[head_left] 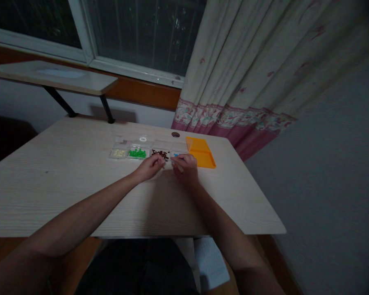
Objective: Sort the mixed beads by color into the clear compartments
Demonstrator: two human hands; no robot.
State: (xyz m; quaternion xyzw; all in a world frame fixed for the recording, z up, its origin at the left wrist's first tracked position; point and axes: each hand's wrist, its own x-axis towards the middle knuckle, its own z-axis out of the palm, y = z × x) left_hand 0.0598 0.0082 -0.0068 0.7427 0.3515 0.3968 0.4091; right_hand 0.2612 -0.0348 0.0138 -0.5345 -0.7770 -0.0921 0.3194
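Both my hands rest on a light wooden table (64, 192), close together. My left hand (149, 166) is curled in a pinch beside a clear box of dark brown beads (160, 154). My right hand (186, 167) is closed around a thin pale stick-like tool I cannot name, in front of a clear box with blue bits (176, 155). What the left fingers pinch is too small to see. Further left in the row stand a clear box of green beads (137, 153) and a clear box of pale yellow beads (119, 153).
An orange tray (201, 152) lies just right of my right hand. A round cable hole (175, 134) sits behind the boxes. A wall-mounted shelf (55, 78) hangs at back left under the window. A patterned curtain (249, 73) hangs at the right, near the table's right edge.
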